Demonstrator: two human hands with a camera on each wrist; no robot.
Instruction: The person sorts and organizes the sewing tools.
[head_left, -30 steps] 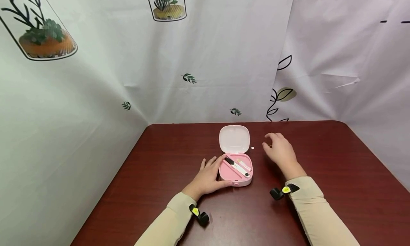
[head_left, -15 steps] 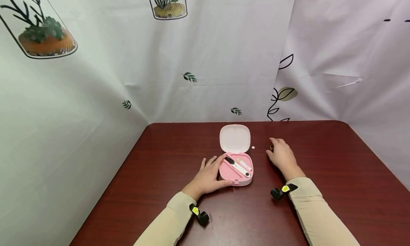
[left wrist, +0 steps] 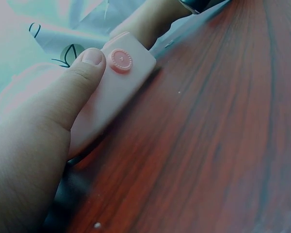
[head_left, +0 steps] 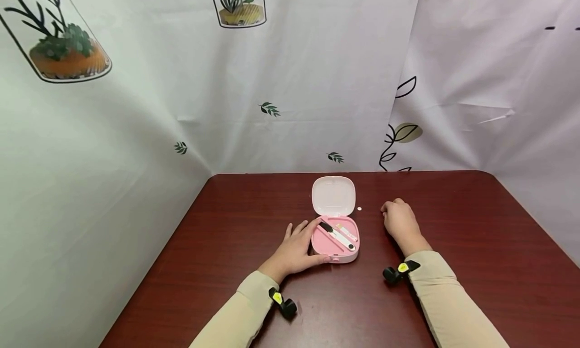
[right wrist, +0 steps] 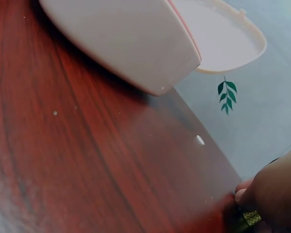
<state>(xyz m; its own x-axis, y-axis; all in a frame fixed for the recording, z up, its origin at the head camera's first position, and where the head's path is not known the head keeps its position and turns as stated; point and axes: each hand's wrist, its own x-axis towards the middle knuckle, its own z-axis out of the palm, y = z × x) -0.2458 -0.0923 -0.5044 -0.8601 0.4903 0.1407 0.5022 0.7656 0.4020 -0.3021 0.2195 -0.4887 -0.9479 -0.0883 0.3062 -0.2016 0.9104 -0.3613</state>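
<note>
A pink sewing box lies on the table with its pale lid folded back. Inside rest white thread snips with a black end and a small white, slim item. My left hand holds the box at its left side, index finger at the back rim. Its thumb presses the front beside the round clasp. Right of the lid, my right hand is low over the table, fingers curled round a small gold, dimpled thimble, mostly hidden by them.
A small white disc, like a button, lies on the table between the lid and my right hand. The dark red wooden table ends at the back against a white printed curtain.
My right hand has come down a little right of where it was and closed its fingers on the thimble, which showed between them half a second ago. The left hand keeps its hold.
</note>
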